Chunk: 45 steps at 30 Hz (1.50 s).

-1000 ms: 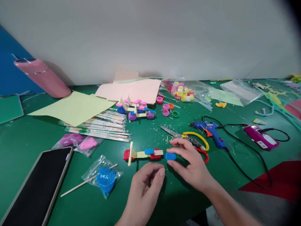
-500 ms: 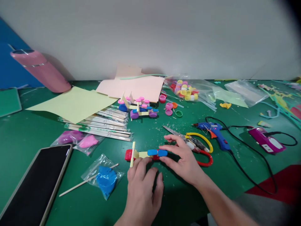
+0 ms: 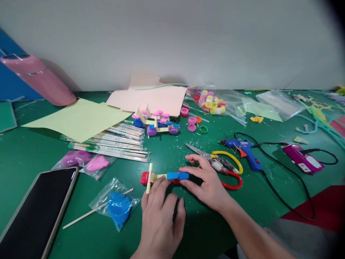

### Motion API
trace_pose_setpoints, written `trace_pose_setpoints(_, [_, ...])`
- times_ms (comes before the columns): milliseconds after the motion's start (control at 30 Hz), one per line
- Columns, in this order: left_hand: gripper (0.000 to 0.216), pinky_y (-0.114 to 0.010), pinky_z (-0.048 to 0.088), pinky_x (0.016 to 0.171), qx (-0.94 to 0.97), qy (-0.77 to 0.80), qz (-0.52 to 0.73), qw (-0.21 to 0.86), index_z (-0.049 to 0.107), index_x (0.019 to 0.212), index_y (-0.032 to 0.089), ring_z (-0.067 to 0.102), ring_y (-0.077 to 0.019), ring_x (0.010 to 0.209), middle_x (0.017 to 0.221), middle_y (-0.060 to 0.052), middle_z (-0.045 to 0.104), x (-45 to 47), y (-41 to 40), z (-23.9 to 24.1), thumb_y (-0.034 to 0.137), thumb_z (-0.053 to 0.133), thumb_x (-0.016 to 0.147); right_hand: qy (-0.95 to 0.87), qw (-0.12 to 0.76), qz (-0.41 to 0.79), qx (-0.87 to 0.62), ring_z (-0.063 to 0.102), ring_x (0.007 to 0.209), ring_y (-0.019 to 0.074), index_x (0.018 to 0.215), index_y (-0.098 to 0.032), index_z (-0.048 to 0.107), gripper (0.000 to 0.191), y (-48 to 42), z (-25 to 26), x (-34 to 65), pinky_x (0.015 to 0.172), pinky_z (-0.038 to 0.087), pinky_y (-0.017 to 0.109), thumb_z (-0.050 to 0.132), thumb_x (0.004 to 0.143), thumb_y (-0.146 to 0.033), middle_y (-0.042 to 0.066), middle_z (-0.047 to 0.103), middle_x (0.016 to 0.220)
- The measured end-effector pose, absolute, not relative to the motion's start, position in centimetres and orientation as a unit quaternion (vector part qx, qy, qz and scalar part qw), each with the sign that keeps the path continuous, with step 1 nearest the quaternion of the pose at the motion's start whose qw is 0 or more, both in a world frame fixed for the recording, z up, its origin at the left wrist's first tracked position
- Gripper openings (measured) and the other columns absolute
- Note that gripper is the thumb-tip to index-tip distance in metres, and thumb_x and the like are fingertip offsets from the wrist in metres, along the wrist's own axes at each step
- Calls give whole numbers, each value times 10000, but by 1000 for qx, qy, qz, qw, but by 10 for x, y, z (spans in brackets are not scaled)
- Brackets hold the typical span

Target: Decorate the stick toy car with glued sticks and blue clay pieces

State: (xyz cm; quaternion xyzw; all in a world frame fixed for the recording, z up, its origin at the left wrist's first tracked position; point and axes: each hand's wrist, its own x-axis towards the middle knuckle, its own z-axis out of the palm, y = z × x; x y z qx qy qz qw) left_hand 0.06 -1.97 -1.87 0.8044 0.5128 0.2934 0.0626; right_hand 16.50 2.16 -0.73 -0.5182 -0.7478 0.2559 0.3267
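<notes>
A small handmade toy vehicle lies before me on the green table, with red round parts low at both ends, a pale stick body and an upright stick near its left end. Two blue clay-like pieces sit on its right end. My left hand steadies the near side, its fingertips bent against the body and partly hiding it. At the right end, my right hand has thumb and index finger closed about the blue pieces, the other fingers raised.
Scissors lie just beyond my right hand, with a blue glue gun and its cord further right. Bagged blue clay and a phone are at left. Behind stand finished toy vehicles, near wrapped sticks.
The whole view has shifted slightly. Both hands keep nearly the same hold on the toy vehicle, and nothing else visibly moves.
</notes>
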Motion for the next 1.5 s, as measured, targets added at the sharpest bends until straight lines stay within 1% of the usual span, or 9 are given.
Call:
trace_pose_setpoints(233, [61, -454, 373, 805, 798, 526, 287, 58, 582, 746, 213, 485, -296, 1075, 1044, -113, 575, 2, -19, -18, 171, 537, 746, -746, 331, 257, -517, 445, 1094, 208, 1005, -250, 653, 242, 21, -8, 165, 878, 404, 336, 611, 767, -265, 62, 453, 1174])
trace_pose_setpoints(533, [72, -454, 389, 801, 802, 526, 276, 53, 594, 759, 204, 482, -298, 1076, 1045, -122, 573, 1, -20, -19, 172, 531, 745, -745, 336, 254, -517, 452, 1088, 206, 996, -241, 658, 238, 21, -8, 164, 876, 406, 330, 614, 763, -258, 66, 454, 1171])
trace_pose_setpoints(933, [84, -455, 400, 792, 801, 534, 266, 50, 602, 741, 218, 486, -300, 1079, 1051, -117, 579, 2, -19, -17, 187, 524, 747, -748, 334, 250, -516, 468, 1073, 226, 999, -268, 653, 241, 20, -7, 166, 861, 428, 372, 609, 762, -259, 60, 465, 1167])
trace_pose_setpoints(1033, [81, -452, 397, 796, 801, 535, 266, 46, 599, 728, 220, 486, -296, 1078, 1043, -112, 581, 2, -19, -17, 190, 526, 745, -749, 333, 255, -513, 459, 1086, 231, 1055, -266, 621, 302, 19, -7, 167, 886, 419, 380, 620, 753, -276, 65, 459, 1178])
trace_pose_setpoints(1100, [82, -453, 395, 798, 801, 535, 265, 46, 600, 723, 219, 486, -297, 1076, 1044, -114, 580, 2, -19, -17, 189, 527, 746, -749, 336, 256, -511, 449, 1104, 229, 1104, -246, 588, 368, 19, -8, 167, 921, 398, 378, 632, 742, -292, 75, 454, 1186])
trace_pose_setpoints(1167, [85, -455, 394, 796, 802, 534, 264, 43, 603, 724, 219, 489, -298, 1072, 1046, -118, 579, 3, -19, -18, 189, 527, 745, -749, 339, 254, -509, 446, 1110, 224, 1116, -228, 577, 392, 19, -7, 167, 945, 383, 370, 639, 736, -299, 81, 456, 1183])
trace_pose_setpoints(1300, [90, -459, 396, 794, 802, 536, 261, 32, 610, 729, 219, 494, -298, 1066, 1041, -121, 584, 3, -19, -18, 193, 526, 747, -751, 344, 247, -507, 460, 1093, 218, 1071, -221, 600, 347, 20, -7, 165, 938, 391, 364, 641, 734, -291, 78, 468, 1171])
trace_pose_setpoints(1433, [92, -454, 396, 798, 800, 538, 263, 33, 612, 708, 216, 497, -296, 1064, 1036, -118, 591, 4, -18, -18, 198, 531, 747, -751, 347, 241, -508, 471, 1076, 223, 1000, -239, 637, 245, 20, -6, 163, 878, 425, 362, 614, 757, -262, 73, 477, 1160])
trace_pose_setpoints(1500, [94, -452, 394, 804, 799, 539, 264, 36, 614, 712, 215, 496, -292, 1067, 1037, -117, 592, 4, -18, -18, 198, 529, 748, -751, 347, 239, -509, 474, 1071, 227, 985, -249, 646, 226, 20, -6, 163, 852, 434, 361, 607, 763, -259, 71, 481, 1158])
